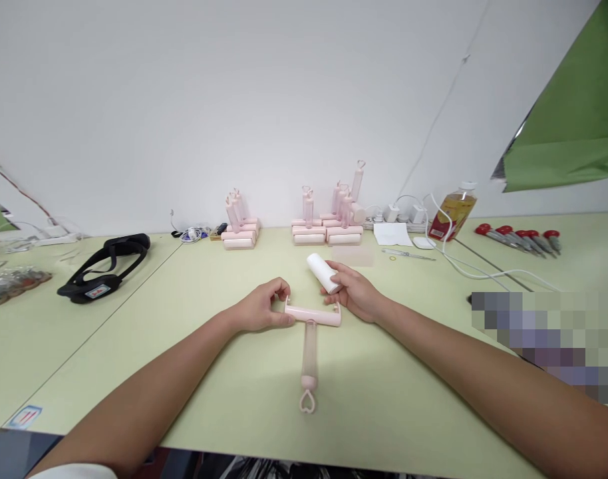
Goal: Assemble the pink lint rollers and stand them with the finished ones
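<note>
Head view, pale green table (pixel 384 399). Nearest the lower edge of the frame, both forearms entered from the bottom corners and met at centre.

A pink roller handle (pixel 310 346) lay flat on the table at centre, its heart-shaped loop end pointing toward the bottom of the frame and its crossbar frame lying crosswise at the top end. The left hand (pixel 260 307) was closed around the left end of that crossbar, thumb and fingers pinching it. The right hand (pixel 354 291) sat just right of the crossbar's other end; its fingers were curled around a white roll (pixel 322 271), which was lifted off the table and tilted up toward the upper left. Whether the right hand also touched the crossbar could not be told.

Middle distance, left of frame: a black headset with strap (pixel 103 267) lay on the table. Right of frame: a blurred-out patch covered part of the table edge, and a white cable (pixel 476 271) ran across the surface.

Far edge of the table, against the white wall: two stacks of pink rollers, one at centre-left (pixel 240 229) and a larger one at centre (pixel 331 223), handles standing up. Further right were white chargers on a power strip (pixel 404 214), a bottle of yellow liquid (pixel 454 211), and a row of red-handled tools (pixel 518 239). A green sheet (pixel 573 113) hung in the upper right corner.
</note>
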A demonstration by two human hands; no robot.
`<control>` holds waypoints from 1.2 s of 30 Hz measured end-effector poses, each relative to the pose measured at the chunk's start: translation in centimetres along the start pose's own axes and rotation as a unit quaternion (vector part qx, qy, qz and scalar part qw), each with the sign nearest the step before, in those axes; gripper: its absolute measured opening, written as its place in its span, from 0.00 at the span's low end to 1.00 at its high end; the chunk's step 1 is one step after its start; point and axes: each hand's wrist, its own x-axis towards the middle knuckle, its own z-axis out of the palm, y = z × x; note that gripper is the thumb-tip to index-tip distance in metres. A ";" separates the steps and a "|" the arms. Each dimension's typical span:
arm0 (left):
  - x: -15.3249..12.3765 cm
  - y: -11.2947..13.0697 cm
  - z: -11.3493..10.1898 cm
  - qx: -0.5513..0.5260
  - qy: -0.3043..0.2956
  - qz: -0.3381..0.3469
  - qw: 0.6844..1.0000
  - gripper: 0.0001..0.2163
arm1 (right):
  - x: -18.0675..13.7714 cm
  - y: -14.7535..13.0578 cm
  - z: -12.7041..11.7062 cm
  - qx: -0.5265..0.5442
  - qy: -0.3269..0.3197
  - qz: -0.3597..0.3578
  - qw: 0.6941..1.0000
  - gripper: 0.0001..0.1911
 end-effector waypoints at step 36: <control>0.7 -1.4 0.4 0.069 0.032 0.095 0.993 0.21 | 0.4 0.1 -1.0 -0.121 -0.152 0.034 0.980 0.18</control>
